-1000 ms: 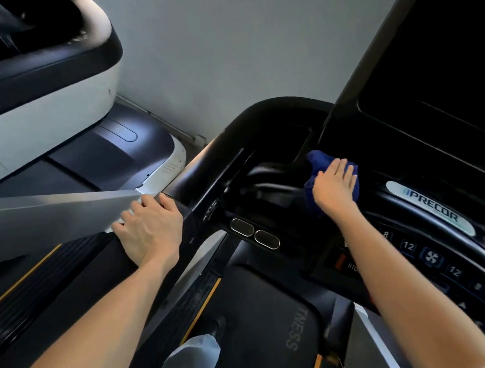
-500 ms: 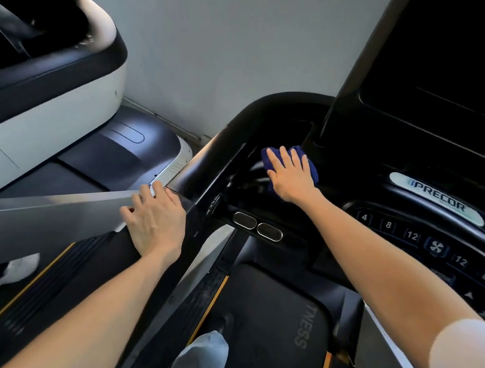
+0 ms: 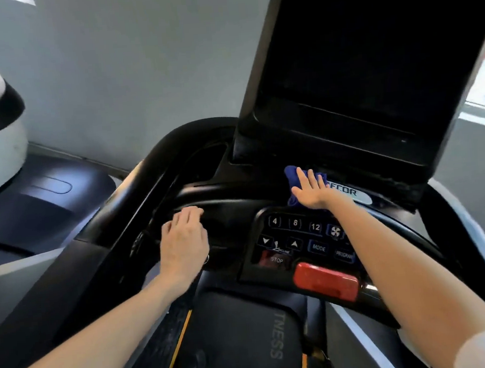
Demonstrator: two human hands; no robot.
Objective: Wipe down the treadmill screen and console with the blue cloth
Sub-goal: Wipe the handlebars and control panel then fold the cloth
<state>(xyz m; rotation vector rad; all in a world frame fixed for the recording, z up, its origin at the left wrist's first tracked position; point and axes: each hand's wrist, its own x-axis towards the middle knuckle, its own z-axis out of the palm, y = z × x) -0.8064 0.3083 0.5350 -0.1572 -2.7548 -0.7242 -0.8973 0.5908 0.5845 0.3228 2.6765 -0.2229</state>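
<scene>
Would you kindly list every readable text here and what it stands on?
"4": left number key
"8": middle number key
"12": right number key
"MODE": blue key
"PROGRAM": neighbouring key, blurred
"STOP": reddish key
"TNESS": motor hood
"ECOR": badge, partly behind right hand
Script between arrow keys: blurred

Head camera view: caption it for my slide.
Right hand presses blue cloth on treadmill console below the dark screen.

Your right hand lies flat with straight fingers, pressing the blue cloth onto the console just below the dark screen and partly covering the Precor logo plate. Your left hand curls its fingers over the black handlebar, left of the keypad and the red stop bar.
</scene>
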